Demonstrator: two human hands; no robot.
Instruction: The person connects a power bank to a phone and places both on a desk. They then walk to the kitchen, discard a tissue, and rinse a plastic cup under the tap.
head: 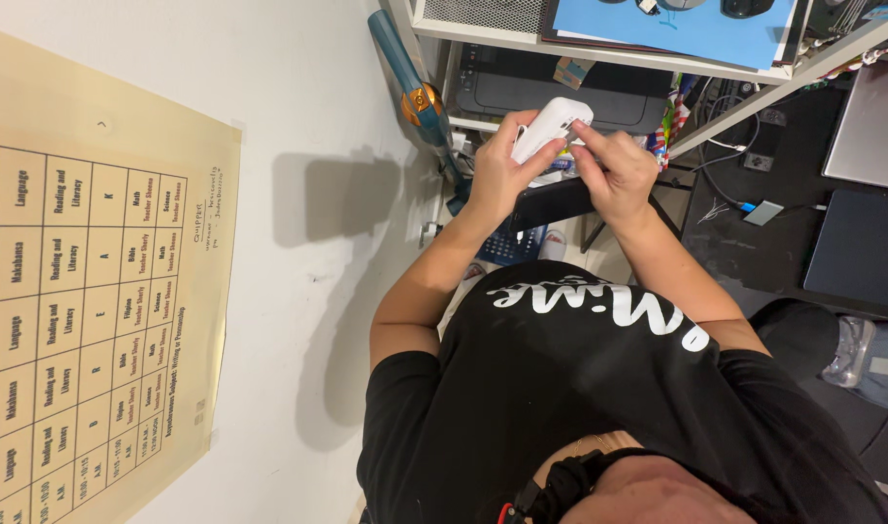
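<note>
Both hands are holding a small white rounded device [551, 126] between them, left hand [497, 175] cupping it from below, right hand [614, 170] gripping its far end with fingers pressing on top, above a dark printer shelf [522, 92]; steady support underneath seems wise.

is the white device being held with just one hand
No, both hands grip the white device: the left hand cups it from one side and the right hand closes on the other.
</note>
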